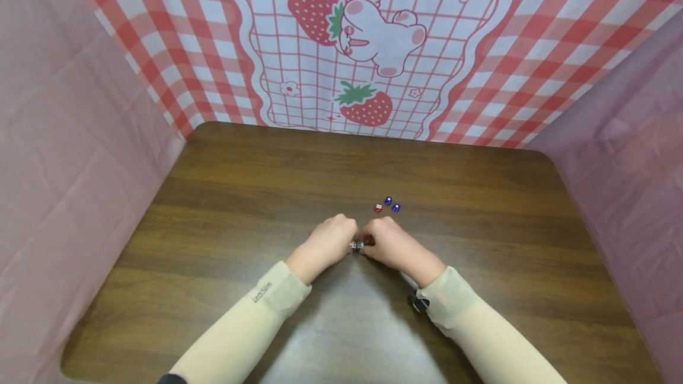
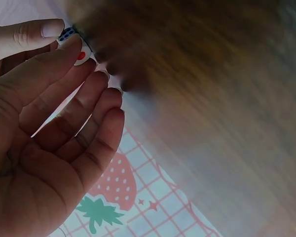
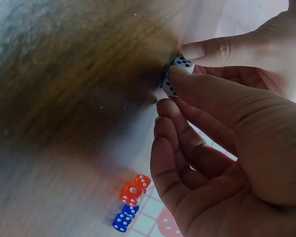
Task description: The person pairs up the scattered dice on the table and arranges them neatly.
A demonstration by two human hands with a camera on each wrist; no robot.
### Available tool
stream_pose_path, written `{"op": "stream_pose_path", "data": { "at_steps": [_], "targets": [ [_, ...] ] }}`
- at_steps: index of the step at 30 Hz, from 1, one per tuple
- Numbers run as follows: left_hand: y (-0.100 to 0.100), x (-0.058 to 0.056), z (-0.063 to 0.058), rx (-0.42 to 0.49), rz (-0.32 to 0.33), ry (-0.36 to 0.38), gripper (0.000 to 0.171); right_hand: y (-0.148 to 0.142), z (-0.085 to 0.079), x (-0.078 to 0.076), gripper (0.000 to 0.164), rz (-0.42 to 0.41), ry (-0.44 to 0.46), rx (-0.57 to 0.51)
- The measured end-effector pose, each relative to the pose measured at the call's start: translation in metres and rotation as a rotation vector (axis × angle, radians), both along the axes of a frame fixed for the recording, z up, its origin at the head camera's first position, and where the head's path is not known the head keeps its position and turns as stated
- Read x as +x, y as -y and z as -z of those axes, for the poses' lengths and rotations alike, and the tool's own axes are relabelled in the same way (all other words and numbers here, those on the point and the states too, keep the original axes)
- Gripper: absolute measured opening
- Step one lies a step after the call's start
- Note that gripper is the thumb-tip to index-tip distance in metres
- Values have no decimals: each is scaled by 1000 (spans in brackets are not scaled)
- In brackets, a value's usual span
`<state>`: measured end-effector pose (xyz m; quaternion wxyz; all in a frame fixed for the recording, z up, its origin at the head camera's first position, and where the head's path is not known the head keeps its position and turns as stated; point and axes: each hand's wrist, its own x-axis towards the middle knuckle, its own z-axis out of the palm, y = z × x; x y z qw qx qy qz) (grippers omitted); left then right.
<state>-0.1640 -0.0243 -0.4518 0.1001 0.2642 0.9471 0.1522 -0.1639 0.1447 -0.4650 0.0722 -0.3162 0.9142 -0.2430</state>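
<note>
My left hand point(image 1: 333, 237) and right hand point(image 1: 392, 242) meet low over the table, with white dice point(image 1: 356, 245) between their fingertips. In the left wrist view, the thumb and fingers of my left hand point(image 2: 54, 128) pinch a white die point(image 2: 82, 55) with a red pip. Against it sits a white face with blue pips, by the other hand's thumb. My right hand point(image 3: 227, 138) pinches a white die point(image 3: 170, 89) with blue pips in the right wrist view. The dice appear to touch, though the fingers partly cover them. Both hands' remaining fingers are bent.
Just beyond the right hand lie a red die point(image 1: 377, 208) and two blue dice point(image 1: 392, 204). The right wrist view shows red dice point(image 3: 131, 194) close to blue dice point(image 3: 122, 222). A checked strawberry cloth point(image 1: 368, 46) hangs behind the brown wooden table point(image 1: 240, 194); pink cloth point(image 1: 69, 153) hangs at the sides.
</note>
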Motion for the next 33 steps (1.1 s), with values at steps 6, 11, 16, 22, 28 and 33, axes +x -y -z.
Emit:
{"op": "stream_pose_path", "data": {
  "at_steps": [6,11,16,22,28,33],
  "targets": [
    [0,1,1,4,3,-24,29,1,2,0,11,4,-12,2],
    [-1,2,1,8,8,-44,30,2,2,1,11,7,-15,-3],
    [-1,1,2,6,10,-48,30,2,2,0,11,7,-19,-3],
    [-1,-1,2,6,16,-35,30,3,1,1,11,16,-25,-5],
    [0,0,1,5,27,-29,31,4,3,0,11,17,-43,7],
    [4,-1,-2,19,45,8,28,4,3,1,12,15,-27,8]
  ]
}}
